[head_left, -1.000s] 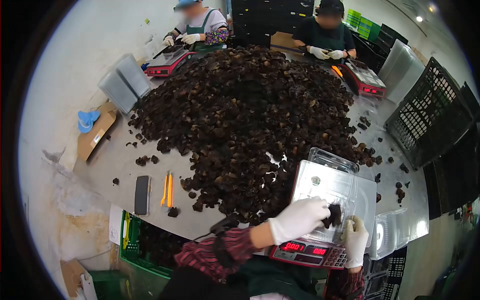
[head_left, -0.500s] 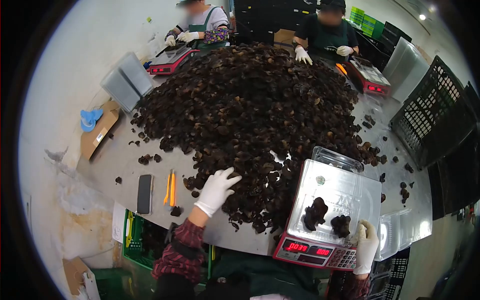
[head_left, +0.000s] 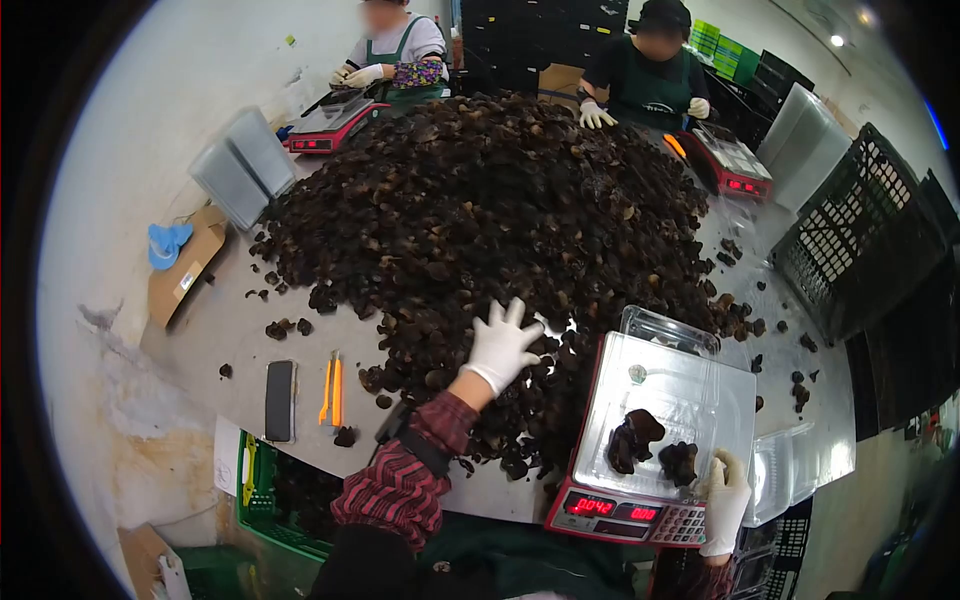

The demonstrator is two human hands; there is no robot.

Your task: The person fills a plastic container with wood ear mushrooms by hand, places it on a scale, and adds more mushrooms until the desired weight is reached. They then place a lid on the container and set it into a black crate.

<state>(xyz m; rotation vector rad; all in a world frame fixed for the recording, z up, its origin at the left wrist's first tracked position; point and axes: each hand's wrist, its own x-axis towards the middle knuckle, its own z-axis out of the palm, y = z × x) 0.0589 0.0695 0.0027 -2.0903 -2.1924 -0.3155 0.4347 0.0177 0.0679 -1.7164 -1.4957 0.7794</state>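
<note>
A big heap of dark wood ear mushrooms (head_left: pixel 470 210) covers the middle of the metal table. My left hand (head_left: pixel 503 345), in a white glove, lies on the near side of this heap with its fingers spread, holding nothing. At the near right stands a red digital scale (head_left: pixel 610 518) with lit red digits. Its clear plastic tray (head_left: pixel 690 380) carries a larger clump of wood ear (head_left: pixel 634 440) and a smaller piece (head_left: pixel 679 463). Against the lower right corner of the tray, my gloved right hand (head_left: pixel 727 505) has its fingers curled; what they grip is hidden.
A phone (head_left: pixel 281 400) and orange cutters (head_left: pixel 332 390) lie at left. Two people work at the far side, near red scales (head_left: pixel 335 135). Clear containers (head_left: pixel 780 470) sit beside my scale. A black crate (head_left: pixel 850 235) stands right, a green crate (head_left: pixel 260 490) below left.
My left hand has moved right and farther onto the heap, its fingers spreading wider. The scale reading has risen from 0.039 to 0.042. My right hand stays at the tray's corner.
</note>
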